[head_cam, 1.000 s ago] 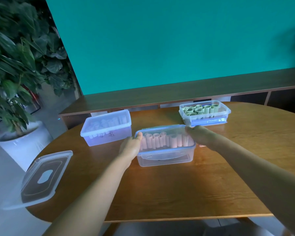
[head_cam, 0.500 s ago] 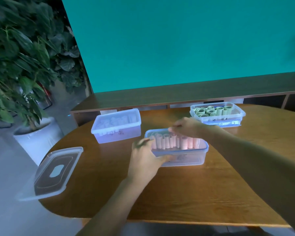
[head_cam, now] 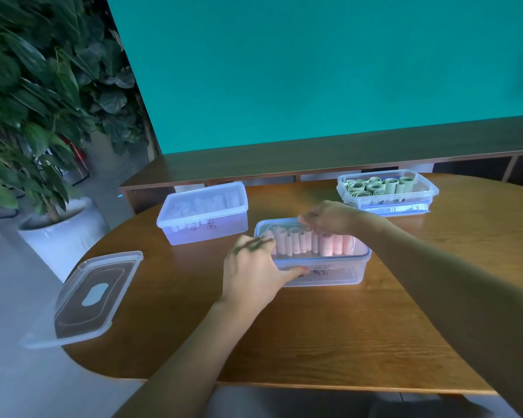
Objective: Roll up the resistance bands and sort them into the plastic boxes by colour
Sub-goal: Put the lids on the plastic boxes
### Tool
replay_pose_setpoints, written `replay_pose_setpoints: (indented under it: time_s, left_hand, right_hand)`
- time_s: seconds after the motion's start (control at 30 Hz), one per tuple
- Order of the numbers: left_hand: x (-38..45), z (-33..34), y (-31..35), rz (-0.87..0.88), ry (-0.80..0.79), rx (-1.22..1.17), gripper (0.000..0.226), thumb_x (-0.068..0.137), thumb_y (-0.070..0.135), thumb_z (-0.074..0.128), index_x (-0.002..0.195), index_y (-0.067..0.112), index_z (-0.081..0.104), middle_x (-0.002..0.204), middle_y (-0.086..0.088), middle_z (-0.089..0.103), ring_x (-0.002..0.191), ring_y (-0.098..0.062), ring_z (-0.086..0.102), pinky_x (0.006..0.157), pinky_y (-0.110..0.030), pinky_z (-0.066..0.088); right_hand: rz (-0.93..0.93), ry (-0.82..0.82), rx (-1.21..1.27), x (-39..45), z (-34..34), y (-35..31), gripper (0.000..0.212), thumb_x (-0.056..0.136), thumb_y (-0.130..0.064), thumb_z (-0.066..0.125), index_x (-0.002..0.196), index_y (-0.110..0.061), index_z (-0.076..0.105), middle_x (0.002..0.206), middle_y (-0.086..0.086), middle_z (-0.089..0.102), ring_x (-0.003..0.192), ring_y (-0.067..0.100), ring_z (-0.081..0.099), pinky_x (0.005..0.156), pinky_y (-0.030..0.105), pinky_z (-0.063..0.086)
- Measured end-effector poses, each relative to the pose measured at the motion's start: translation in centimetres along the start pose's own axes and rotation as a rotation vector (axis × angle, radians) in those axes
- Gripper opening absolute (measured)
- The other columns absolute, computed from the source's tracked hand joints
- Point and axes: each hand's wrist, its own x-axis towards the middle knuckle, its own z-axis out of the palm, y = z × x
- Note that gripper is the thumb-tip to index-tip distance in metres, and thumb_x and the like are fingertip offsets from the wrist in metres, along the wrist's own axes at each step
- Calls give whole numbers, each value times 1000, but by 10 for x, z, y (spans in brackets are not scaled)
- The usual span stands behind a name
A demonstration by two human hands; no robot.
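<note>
— What's the person doing at the table (head_cam: pixel 329 342)?

— The left hand (head_cam: pixel 251 273) is gripping the near left corner of the middle box (head_cam: pixel 338 270), thumb lying along its front wall, fingers curling over the rim. The right hand (head_cam: pixel 329 217) is reaching over the far rim, fingertips bent down onto the tops of the pink rolls (head_cam: pixel 311 244); whether they are pinching one, I cannot tell.

— And the rolls?

— They are standing upright in a row inside that box. The green rolls (head_cam: pixel 375 187) are sitting in the open box at far right (head_cam: pixel 387 203). The box at left (head_cam: pixel 203 214) is wearing its lid, with pale rolls blurred inside.

— Anything else?

— A loose lid (head_cam: pixel 88 297) is hanging over the table's left edge, and a potted plant (head_cam: pixel 43 122) is standing beyond.
</note>
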Motion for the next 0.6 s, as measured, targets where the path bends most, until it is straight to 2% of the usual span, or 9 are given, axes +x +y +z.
replay_pose_setpoints:
  time_s: [0.13,0.2,0.27,0.33,0.4,0.47,0.53,0.6]
  left_hand:
    - [-3,4,-3,33,114,-28,92,60,91,50,108,16,77,96,3,76,96,-17,66,70,-28,57]
    - [0,6,-5,49,78,-113,88,62,85,59,114,16,75,111,3,74,109,-17,64,83,-31,55]
    - [9,6,-9,28,-35,-229,83,68,76,69,129,19,68,133,5,65,128,-15,54,103,-34,46]
    - [25,10,-14,-19,-82,-284,77,72,67,75,135,24,63,144,6,57,136,-13,46,111,-34,40]
    - [41,14,-18,-80,-92,-301,67,74,59,79,132,27,66,145,6,55,136,-13,43,109,-37,40]
    - [54,19,-18,-119,-94,-301,60,76,52,80,128,26,68,138,6,59,130,-15,46,101,-36,44]
    - [63,23,-17,-155,-82,-333,50,80,44,80,125,23,69,123,4,65,114,-17,56,88,-33,48]
    - [70,26,-17,-239,-87,-440,34,85,32,78,117,20,71,108,3,69,98,-17,63,79,-29,47]
  right_hand:
    - [5,-11,42,1,-3,1,45,99,-55,49,88,-19,73,92,2,73,85,20,73,94,40,55]
    - [32,9,44,1,-6,3,42,99,-52,50,88,-18,73,90,3,74,80,18,73,87,33,55]
    - [90,77,47,2,-7,7,41,97,-52,53,85,-18,73,85,1,74,72,16,70,80,29,54]
    - [171,184,-12,5,-5,12,40,93,-50,52,80,-17,69,80,1,69,69,20,63,68,29,50]
    - [260,266,-46,4,-2,17,40,90,-49,45,76,-16,64,76,4,66,68,24,60,59,26,44]
    - [308,291,35,3,-3,20,40,92,-46,45,76,-15,64,75,5,66,65,24,59,57,26,44]
    - [366,293,162,3,-8,23,35,93,-40,49,81,-12,67,71,4,66,63,21,59,57,25,46]
    - [440,290,306,2,-9,24,23,86,-30,54,77,-12,64,61,2,62,55,18,55,52,22,42]
